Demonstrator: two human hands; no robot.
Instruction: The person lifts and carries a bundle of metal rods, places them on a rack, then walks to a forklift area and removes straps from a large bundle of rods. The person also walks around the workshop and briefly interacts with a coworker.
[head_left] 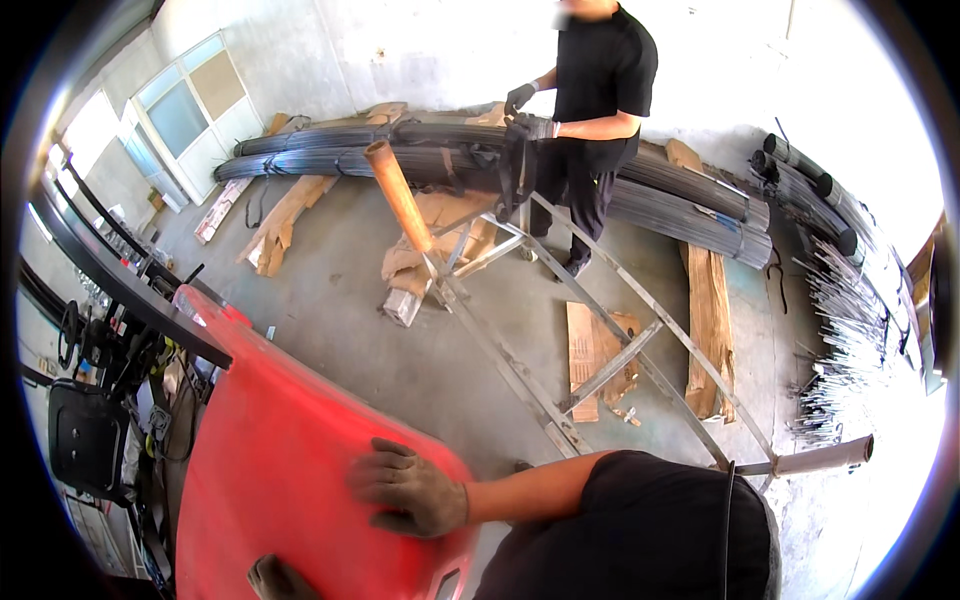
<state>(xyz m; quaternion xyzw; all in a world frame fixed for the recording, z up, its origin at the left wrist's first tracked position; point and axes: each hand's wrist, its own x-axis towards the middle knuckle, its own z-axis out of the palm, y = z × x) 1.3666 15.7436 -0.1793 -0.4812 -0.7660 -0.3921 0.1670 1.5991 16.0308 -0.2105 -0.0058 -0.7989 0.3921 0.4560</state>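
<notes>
A large red panel [300, 440], with the curved body shape of a forklift, fills the lower left. My right hand [410, 487], in a grey-brown work glove, lies over it with the fingers stretched out and slightly blurred. Nothing shows in that hand. My left hand [280, 580], gloved alike, only partly enters at the bottom edge against the same red panel. Its fingers are mostly cut off, so I cannot make out their pose. A metal lattice frame [640, 340] extends beyond my right arm, with a rusty tube [400, 198] standing at its far end.
Behind the frame, a co-worker [605, 70] in black clothes and gloves holds dark straps [517, 165]. Long bundles of metal rods [690, 215] lie along the wall on cardboard-covered supports [707, 330]. More rods [850, 330] lie at right. A black seat [90, 440] stands at left.
</notes>
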